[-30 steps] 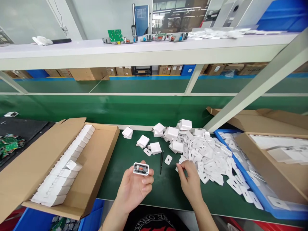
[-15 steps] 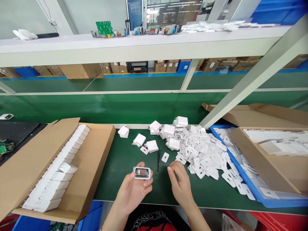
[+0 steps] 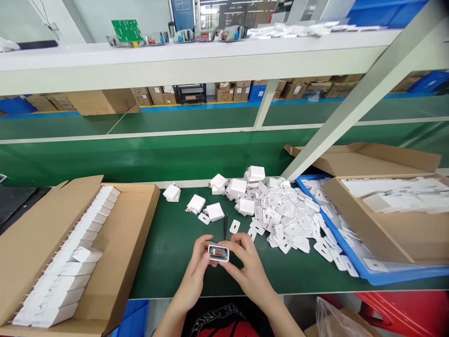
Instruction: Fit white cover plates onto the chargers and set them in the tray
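Note:
A white charger body (image 3: 218,253) with its open port end facing up, red and metal parts visible inside, is held over the green mat. My left hand (image 3: 195,273) grips it from the left and below. My right hand (image 3: 247,267) has its fingers on the charger's right side and top edge. Whether a small white cover plate sits under my right fingers I cannot tell. A loose white cover plate (image 3: 234,227) and black tweezers (image 3: 225,225) lie just beyond my hands. A heap of white cover plates (image 3: 288,219) spreads to the right.
A cardboard box (image 3: 133,234) at left holds a row of finished white chargers (image 3: 75,255). Several loose charger bodies (image 3: 214,211) lie at the mat's back. A blue tray (image 3: 365,274) and another cardboard box (image 3: 396,234) stand at right. A slanted white post (image 3: 336,112) rises above the heap.
My right hand left the heap of cover plates and came left onto the charger. My left hand shifted slightly right with the charger, so both hands now meet on it.

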The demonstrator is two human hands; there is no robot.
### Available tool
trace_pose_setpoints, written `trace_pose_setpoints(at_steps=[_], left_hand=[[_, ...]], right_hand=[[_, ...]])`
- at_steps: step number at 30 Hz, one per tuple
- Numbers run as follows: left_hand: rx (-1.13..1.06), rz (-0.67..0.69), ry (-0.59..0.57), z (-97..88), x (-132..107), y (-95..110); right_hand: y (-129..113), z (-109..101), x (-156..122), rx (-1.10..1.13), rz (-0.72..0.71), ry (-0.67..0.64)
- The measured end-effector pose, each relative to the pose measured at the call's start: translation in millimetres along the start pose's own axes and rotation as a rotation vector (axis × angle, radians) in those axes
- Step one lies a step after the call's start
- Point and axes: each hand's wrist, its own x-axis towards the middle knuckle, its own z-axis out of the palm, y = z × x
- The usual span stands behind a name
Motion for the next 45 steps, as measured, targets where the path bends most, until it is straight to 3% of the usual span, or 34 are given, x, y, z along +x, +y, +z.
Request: trace_pose_setpoints(at_steps=[4, 9, 15, 21, 26, 29, 34, 36, 40, 45], left_hand=[[0.299, 0.129, 0.022, -3.6, -1.7, -6.7], [0.296, 0.268, 0.038, 9.1, -2.6, -10.9], [0.238, 0.284, 0.088, 24.4, -7.6, -13.9], [0.216, 0.291, 0.156, 24.8, -9.2, -16.6], [0.296, 0.24, 0.048, 15.3, -6.5, -7.4], [0.307, 0.18, 0.061, 10.2, -1.7, -4.2], [0.084, 0.083, 0.231, 6.7, 10.3, -15.9], [-0.045, 0.069, 0.243, 7.4, 15.0, -21.1], [-0.16, 0.06, 0.226, 10.3, 21.7, -20.8], [-0.171, 0.078, 0.225, 13.6, 24.2, -11.6]], right_hand=[[6.1, -4.2, -5.4, 0.001, 0.047, -0.136], [4.9, 6.6, -8.3, 0.112, 0.139, -0.141], [-0.3, 31.9, -12.5, 0.451, 0.254, -0.007], [-0.3, 42.3, -13.6, 0.597, 0.306, 0.047], [-2.4, 36.2, -11.5, 0.623, 0.358, -0.024], [11.2, 24.4, -17.0, 0.458, 0.339, -0.093], [57.4, 0.5, -32.7, -0.319, 0.31, 0.24], [69.9, -5.8, -39.6, -0.535, 0.278, 0.266], [72.1, -13.4, -66.2, -0.649, 0.133, 0.146], [65.4, -26.9, -115.2, -0.622, -0.073, 0.016]])
